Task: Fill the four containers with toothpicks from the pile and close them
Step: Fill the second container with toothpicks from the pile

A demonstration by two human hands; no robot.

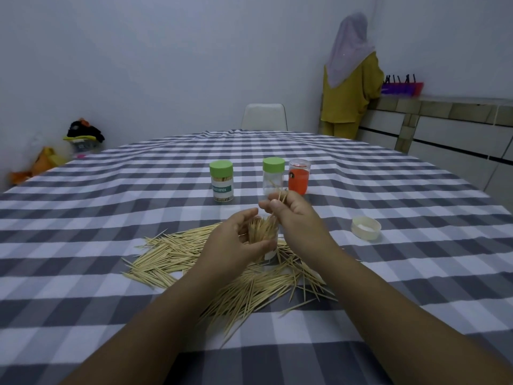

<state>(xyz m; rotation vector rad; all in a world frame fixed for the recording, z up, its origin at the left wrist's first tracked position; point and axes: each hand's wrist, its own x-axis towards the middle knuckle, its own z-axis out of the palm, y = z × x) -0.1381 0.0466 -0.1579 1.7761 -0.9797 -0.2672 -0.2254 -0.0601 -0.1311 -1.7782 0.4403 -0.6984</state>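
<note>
A pile of toothpicks (177, 254) lies spread on the checked tablecloth in front of me. My left hand (236, 240) grips an open clear container (270, 250) that stands in the pile, with toothpicks sticking up out of it. My right hand (291, 215) pinches a few toothpicks just above the container's mouth. Behind stand a green-lidded container (221, 180) packed with toothpicks, a second green-lidded container (273, 175) that looks nearly empty, and an orange-labelled container (299, 176). A cream lid (366, 227) lies upside down to the right.
The table (111, 218) wears a grey-and-white checked cloth. A white chair (264, 116) stands at its far side. A person in a yellow garment (351, 87) stands with their back to me at a counter (444, 115) at the back right. Bags lie on the floor at the left.
</note>
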